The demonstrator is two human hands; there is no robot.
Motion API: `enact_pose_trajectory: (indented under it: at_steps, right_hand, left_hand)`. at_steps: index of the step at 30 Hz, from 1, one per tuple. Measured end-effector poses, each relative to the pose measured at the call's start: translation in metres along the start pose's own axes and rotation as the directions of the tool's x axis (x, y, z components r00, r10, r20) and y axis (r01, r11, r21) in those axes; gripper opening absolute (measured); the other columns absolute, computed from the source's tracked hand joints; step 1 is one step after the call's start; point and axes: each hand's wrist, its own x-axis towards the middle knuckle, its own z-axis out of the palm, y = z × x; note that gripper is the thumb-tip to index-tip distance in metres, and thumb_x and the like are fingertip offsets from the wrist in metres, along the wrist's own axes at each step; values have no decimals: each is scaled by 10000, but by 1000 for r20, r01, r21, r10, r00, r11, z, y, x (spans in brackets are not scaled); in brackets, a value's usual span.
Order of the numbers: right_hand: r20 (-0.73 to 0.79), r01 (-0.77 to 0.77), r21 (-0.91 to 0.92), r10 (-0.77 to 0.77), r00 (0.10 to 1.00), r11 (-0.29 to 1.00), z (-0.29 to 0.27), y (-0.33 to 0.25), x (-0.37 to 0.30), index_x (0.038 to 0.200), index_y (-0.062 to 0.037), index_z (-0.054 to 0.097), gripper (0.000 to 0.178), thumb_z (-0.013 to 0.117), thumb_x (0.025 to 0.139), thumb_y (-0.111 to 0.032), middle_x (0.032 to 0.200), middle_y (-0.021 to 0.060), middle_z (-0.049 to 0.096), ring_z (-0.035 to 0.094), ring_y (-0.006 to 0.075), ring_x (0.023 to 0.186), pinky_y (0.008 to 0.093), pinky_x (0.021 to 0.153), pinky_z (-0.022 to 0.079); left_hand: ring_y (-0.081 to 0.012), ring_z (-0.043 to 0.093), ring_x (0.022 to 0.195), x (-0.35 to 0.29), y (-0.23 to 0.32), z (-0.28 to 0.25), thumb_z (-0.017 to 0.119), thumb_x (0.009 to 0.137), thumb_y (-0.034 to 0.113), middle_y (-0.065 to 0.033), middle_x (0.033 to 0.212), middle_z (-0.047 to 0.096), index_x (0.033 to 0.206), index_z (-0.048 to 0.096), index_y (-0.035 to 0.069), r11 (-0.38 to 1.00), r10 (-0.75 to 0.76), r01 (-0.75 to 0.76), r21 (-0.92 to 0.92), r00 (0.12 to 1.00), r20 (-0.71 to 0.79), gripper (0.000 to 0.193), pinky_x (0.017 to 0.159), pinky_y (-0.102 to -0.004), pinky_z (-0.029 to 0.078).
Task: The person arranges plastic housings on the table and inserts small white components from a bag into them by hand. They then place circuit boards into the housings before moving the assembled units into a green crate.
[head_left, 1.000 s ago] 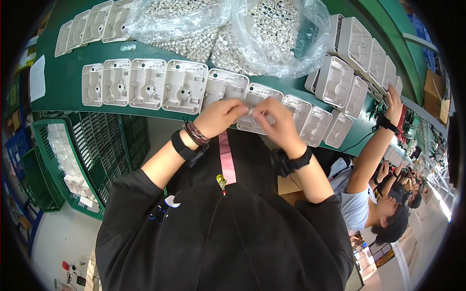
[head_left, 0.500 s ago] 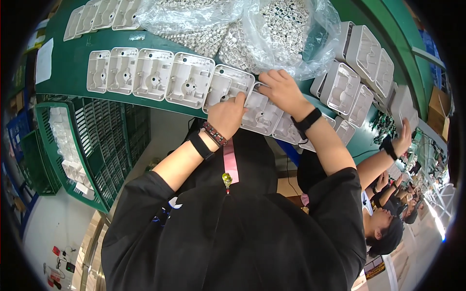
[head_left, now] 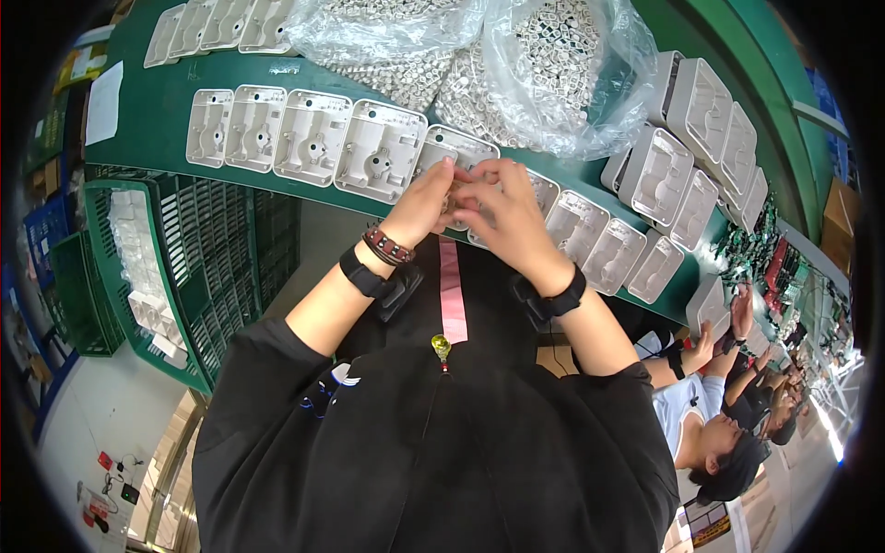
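On the wearer's side of the clear bag [head_left: 579, 138], the left hand [head_left: 419, 207] and right hand [head_left: 512, 224] meet over the row of grey housings [head_left: 381, 152], fingers curled; whether either grip pinches anything cannot be told. Housings lie open-side up, probably for easy access.

**Pale box sits half hidden mid-row!**

Here's the pale box [head_left: 461, 141], light grey plastic, open side up, only its far end clearly showing! It lies flat on the green table [head_left: 152, 115], in a curving line of matching boxes [head_left: 380, 138]: four run off to its left, dark round holes in their floors, and more follow to the right!
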Motion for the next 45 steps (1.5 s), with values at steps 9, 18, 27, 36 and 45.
enact_pose_trajectory:
  at_steps: [9, 18, 27, 36, 45]
  right_hand:
    - [-15, 38, -47, -39, 999, 998, 15, -2, 12, 761, -89, 573, 179, 692, 627, -77, 916, 48, 486, 467, 257, 846, 362, 742, 382]
    - [-77, -30, -103, 22, 997, 994, 16, -10, 22, 781, -66, 574, 186, 694, 640, -83, 922, 52, 501, 472, 256, 873, 341, 727, 384]
    - [-39, 1, 98, 3, 999, 995, 15, 9, 17, 853, -50, 548, 215, 678, 683, -52, 809, 61, 514, 511, 229, 759, 306, 706, 411]
    - [159, -98, 155, 73, 985, 983, 4, 3, 32, 790, -33, 509, 144, 629, 711, -33, 787, 63, 530, 547, 217, 706, 265, 633, 434]
    - [468, 577, -425, -377, 800, 697, 5, 44, 90, 757, -65, 565, 76, 538, 704, -113, 931, 18, 540, 526, 191, 909, 312, 743, 419]
  left_hand:
    - [-52, 289, 397, -2, 7, -9, 210, 923, 530, 24, 555, 398, 809, 525, 83, 995, -104, 101, 26, 986, 128, 558, 367, -198, 190]
    - [-45, 277, 396, 6, 4, -16, 155, 883, 612, 35, 563, 392, 851, 526, 78, 999, -50, 48, 16, 979, 197, 650, 366, -191, 180]
    - [-41, 249, 394, 3, 3, -24, 209, 901, 576, 47, 583, 373, 833, 471, 83, 985, 32, -69, 157, 975, 222, 563, 362, -189, 171]
    - [-101, 321, 379, 18, -10, -47, 388, 928, 370, -8, 561, 435, 815, 469, 84, 959, -157, 222, -177, 934, 320, 318, 371, -226, 248]
    - [-308, 607, 609, 13, 4, -49, 599, 786, 278, -124, 647, 603, 838, 530, 90, 211, 541, -9, 977, 834, -109, 207, 494, -409, 457]
